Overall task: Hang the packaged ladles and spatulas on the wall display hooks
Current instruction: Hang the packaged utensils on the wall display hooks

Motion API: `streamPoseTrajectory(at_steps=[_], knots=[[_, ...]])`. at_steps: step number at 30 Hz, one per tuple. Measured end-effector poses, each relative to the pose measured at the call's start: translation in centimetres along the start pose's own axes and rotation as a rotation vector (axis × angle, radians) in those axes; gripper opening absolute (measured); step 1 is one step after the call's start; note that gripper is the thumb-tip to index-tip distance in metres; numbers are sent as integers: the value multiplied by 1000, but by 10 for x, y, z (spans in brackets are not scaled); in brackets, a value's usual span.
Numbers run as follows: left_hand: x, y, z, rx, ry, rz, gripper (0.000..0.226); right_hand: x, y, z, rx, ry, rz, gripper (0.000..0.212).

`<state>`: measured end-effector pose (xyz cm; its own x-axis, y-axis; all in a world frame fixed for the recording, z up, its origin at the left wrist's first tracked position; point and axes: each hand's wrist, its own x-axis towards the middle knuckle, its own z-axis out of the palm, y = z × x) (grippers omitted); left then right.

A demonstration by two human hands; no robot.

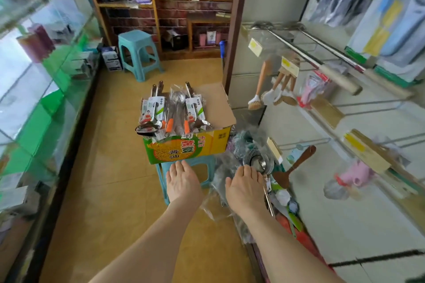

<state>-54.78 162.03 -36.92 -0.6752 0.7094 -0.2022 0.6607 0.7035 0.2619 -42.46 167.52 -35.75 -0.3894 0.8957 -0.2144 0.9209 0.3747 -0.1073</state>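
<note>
A yellow and green cardboard box [207, 142] stands on a teal stool [162, 181] in the aisle. Several packaged ladles and spatulas [174, 110] lie on top of it, with steel bowls and orange handles showing. My left hand [181, 181] hovers just in front of the box, fingers relaxed and holding nothing. My right hand [245, 186] reaches beside the box toward a pile of wrapped steel ladles [257, 161] low at the wall, fingers extended. Wall display hooks [368, 108] stick out from the white panel on the right; some carry long-handled utensils [322, 62].
A second teal stool [138, 53] stands at the far end by wooden shelves [179, 7]. A glass counter [46, 87] lines the left side. Brushes [271, 96], a wooden spatula [292, 167] and pink items [354, 172] hang on the right wall. The floor is tan.
</note>
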Motion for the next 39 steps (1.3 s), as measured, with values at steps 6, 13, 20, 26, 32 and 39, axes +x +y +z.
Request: streamPoseTrajectory(at_steps=[6,13,20,26,32,39], knots=[[37,-13,-9,-21,43,-97,73,43,-31,0,0,-34,-101,59],[99,-43,-27,-47,92,-133,70,93,-90,0,-13,-57,-166,60],[186,-84,-66,-71,97,-110,70,154,-171,-9,-7,-16,-147,60],[245,-114,-96,-73,87,-106,63,193,-229,-20,17,-17,-131,61],[283,-127,-103,-83,40,-108,71,221,-257,-19,8,-18,-117,57],[320,-111,-93,-114,-13,-81,67,256,-257,-10,14,-67,-75,58]])
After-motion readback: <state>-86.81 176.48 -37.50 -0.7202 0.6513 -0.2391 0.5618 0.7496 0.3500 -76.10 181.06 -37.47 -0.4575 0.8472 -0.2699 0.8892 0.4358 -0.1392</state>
